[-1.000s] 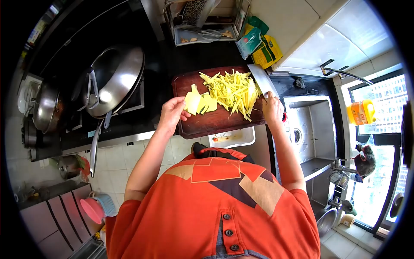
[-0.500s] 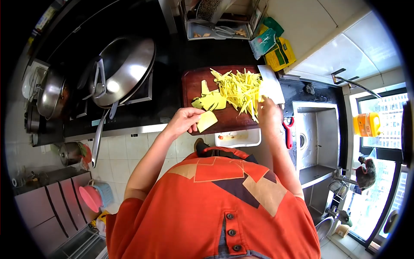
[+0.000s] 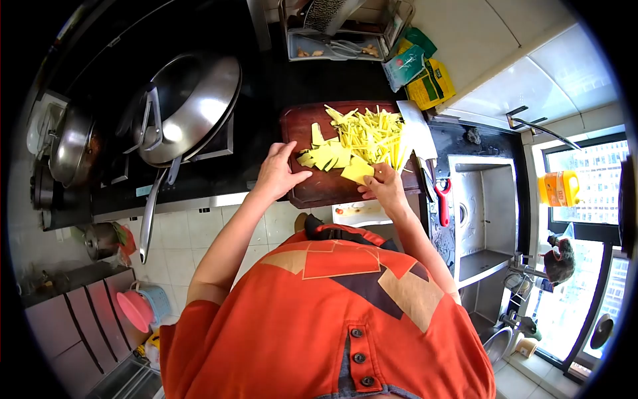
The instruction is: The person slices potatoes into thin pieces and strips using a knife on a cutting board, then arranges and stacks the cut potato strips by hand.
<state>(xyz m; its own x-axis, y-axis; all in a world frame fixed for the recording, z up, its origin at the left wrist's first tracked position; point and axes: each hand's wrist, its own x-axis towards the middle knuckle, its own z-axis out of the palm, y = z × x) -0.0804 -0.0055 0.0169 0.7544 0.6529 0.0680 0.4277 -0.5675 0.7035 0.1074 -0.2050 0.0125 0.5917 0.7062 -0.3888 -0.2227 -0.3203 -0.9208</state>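
A yellow vegetable slice (image 3: 357, 171) is pinched between the thumb and fingers of my right hand (image 3: 387, 189), low over the front of the brown cutting board (image 3: 312, 193). My left hand (image 3: 276, 176) is at the board's left edge, thumb and fingers spread, holding nothing. Just right of it lie overlapping yellow-green slices (image 3: 325, 157), a few with darker edges. Behind the held slice is a heap of thin yellow strips (image 3: 372, 133). A cleaver (image 3: 417, 130) rests along the board's right side, its wide blade pointing away from me.
To the left, a lidded wok (image 3: 193, 113) sits on the stove, its long handle sticking out toward me. Red-handled scissors (image 3: 444, 203) lie between board and sink (image 3: 488, 219). Seasoning packets (image 3: 425, 76) stand behind the cleaver. Below the board's front edge shows a white bin (image 3: 362, 214).
My right hand has let go of the cleaver and come left to the slice. The slice has passed from my left hand to my right, and my left hand has opened.
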